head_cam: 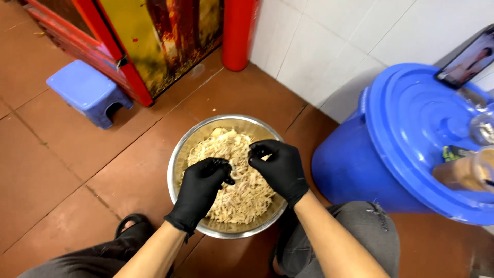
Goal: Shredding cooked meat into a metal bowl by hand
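Your left hand (206,177) and right hand (275,164), both gloved, are pinched shut on strands of shredded meat (234,198), heaped in the steel bowl (177,159) on the floor between your knees. Pull too briskly and shreds could flick over the rim at 9 o'clock onto the tiles (77,154).

Even, fairly bright indoor light is falling from above, leaving only soft, short shadows on the floor (77,170). Glare is gleaming along the steel bowl (177,154) rim and on the blue barrel lid (411,128). The bottle (465,172) at the right edge is blurring, and wide-angle distortion is bending the frame's edges.
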